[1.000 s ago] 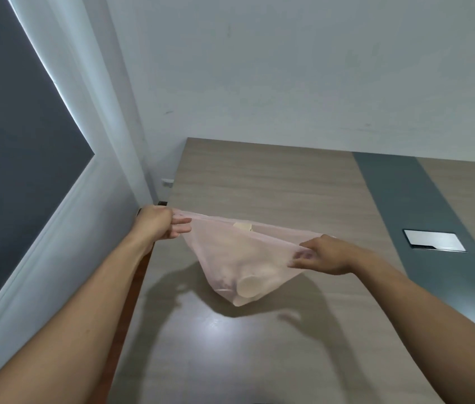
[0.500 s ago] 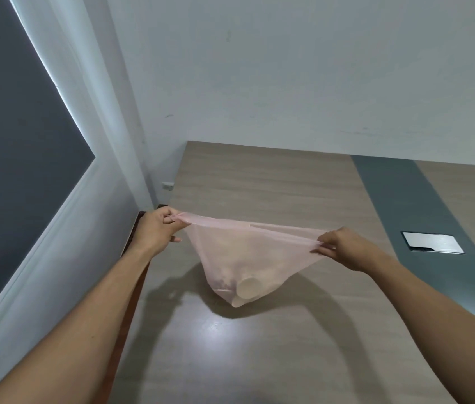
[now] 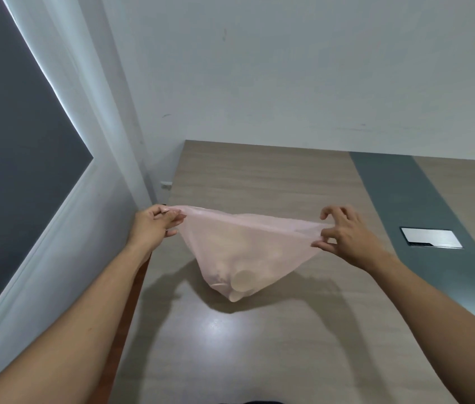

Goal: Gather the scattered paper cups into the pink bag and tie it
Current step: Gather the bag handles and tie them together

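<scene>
A thin, see-through pink bag (image 3: pixel 247 246) hangs above the wooden table (image 3: pixel 259 345), stretched flat between my hands. Paper cups (image 3: pixel 237 282) show through its plastic, bunched at the bottom point. My left hand (image 3: pixel 154 225) pinches the bag's left top corner at the table's left edge. My right hand (image 3: pixel 344 234) holds the right top corner between thumb and forefinger, with the other fingers spread. The bag's mouth is pulled into a straight line. No loose cups are in sight on the table.
A white wall (image 3: pixel 288 68) stands right behind the table. A dark window blind (image 3: pixel 11 141) fills the left side. A grey strip (image 3: pixel 422 214) crosses the table on the right and holds a silver cable hatch (image 3: pixel 431 237).
My hands have drawn farther apart, pulling the bag's top edge taut. My right hand has shifted right and its free fingers have spread.
</scene>
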